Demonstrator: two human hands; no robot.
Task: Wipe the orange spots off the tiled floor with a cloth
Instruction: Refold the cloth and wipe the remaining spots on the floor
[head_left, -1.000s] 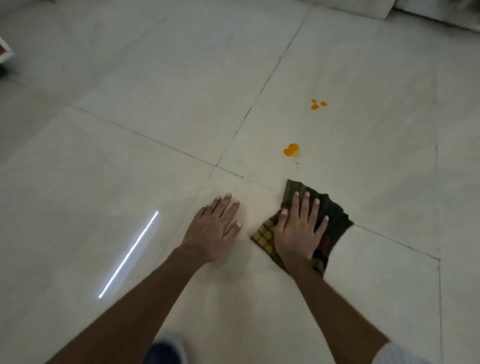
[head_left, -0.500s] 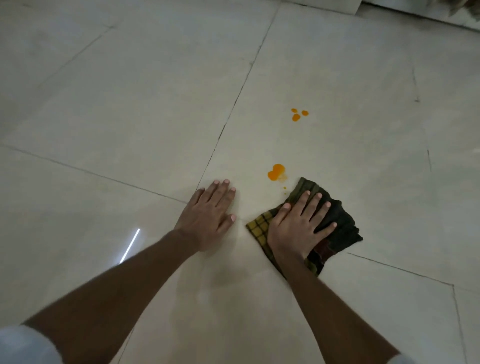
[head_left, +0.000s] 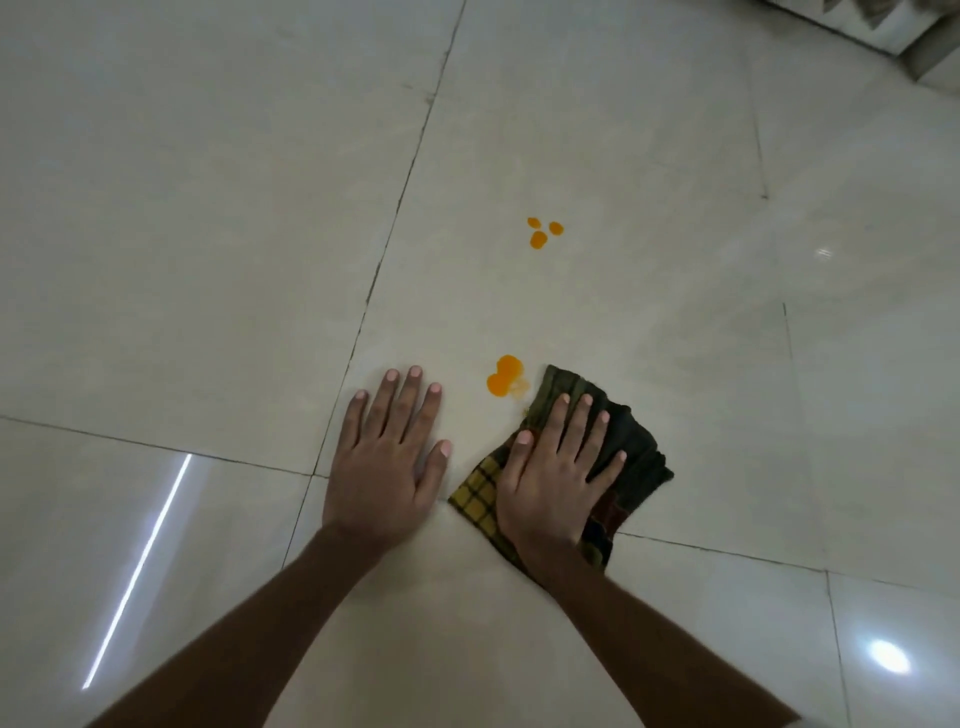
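Two hands flat on pale floor tiles (head_left: 208, 260), left hand (head_left: 387, 457) fingers spread and bare, right hand (head_left: 556, 478) fingers splayed pressing checked cloth (head_left: 631, 447), large orange spot (head_left: 504, 376) just beside cloth at eleven o'clock, three small spots (head_left: 543, 233) farther at twelve.

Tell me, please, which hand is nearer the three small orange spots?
Right. The right hand, flat on the cloth, lies almost straight below the three small spots; the left hand rests farther left on bare floor.

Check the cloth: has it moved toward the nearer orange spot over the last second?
Yes. The cloth, under the right hand, has closed on the nearer orange spot; its far corner now sits just beside it.
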